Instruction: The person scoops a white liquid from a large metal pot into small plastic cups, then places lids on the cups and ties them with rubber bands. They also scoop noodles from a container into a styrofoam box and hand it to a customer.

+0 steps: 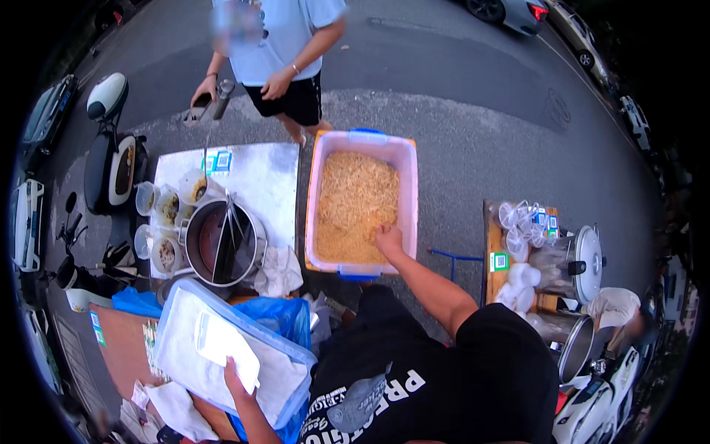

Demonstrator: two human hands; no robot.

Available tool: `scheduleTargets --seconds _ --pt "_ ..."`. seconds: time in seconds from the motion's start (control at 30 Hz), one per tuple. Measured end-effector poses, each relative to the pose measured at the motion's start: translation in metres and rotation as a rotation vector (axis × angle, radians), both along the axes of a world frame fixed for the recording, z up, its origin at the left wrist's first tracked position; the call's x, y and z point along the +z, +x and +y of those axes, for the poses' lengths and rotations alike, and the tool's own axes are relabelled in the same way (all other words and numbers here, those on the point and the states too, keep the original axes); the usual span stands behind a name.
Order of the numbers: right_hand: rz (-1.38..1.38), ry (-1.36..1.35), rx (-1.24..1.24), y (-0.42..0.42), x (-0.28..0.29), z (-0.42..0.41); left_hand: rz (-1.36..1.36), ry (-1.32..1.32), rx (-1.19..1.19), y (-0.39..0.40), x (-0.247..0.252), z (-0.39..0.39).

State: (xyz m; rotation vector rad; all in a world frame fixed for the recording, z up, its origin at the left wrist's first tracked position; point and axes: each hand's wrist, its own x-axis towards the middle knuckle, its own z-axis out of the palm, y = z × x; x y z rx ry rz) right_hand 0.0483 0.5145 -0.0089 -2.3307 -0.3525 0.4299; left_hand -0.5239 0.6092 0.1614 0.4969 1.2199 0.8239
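Note:
In the head view my right hand [389,238] reaches into a pinkish translucent plastic bin [409,183] with blue handles. Its fingers are curled at the crumbly, tan food [344,244] in the near half; whether they hold any is hidden. Pale shredded, noodle-like food [358,183] fills the far half. My left hand [237,380] grips an open white takeaway container [227,338] by its near edge. That container is over a light-blue plastic tray [183,291] lined with white cloth [183,333].
A divided metal pot [191,244] with utensils stands left, beside plastic tubs [168,205] and a crumpled cloth [280,272]. Across the bin stands a person [283,55] holding a phone-like object. Right are cups [518,283] and large metal pots [554,272]. A scooter [111,161] is parked left.

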Motion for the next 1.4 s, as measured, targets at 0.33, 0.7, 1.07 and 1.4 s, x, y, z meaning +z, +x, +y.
scheduleTargets --seconds 0.33,0.7,1.07,1.4 --pt "0.02 0.058 0.064 0.01 0.044 -0.033 -0.011 -0.042 0.022 0.017 0.018 -0.001" --pt "0.507 0.234 -0.098 -0.009 0.027 0.008 -0.001 -0.022 0.019 0.019 0.02 0.001" --pt "0.832 0.4 -0.42 -0.011 -0.02 0.041 0.014 -0.036 0.064 0.018 0.012 0.0" --pt "0.986 0.419 -0.338 -0.009 -0.044 0.057 0.012 -0.027 0.021 0.035 0.027 0.004"
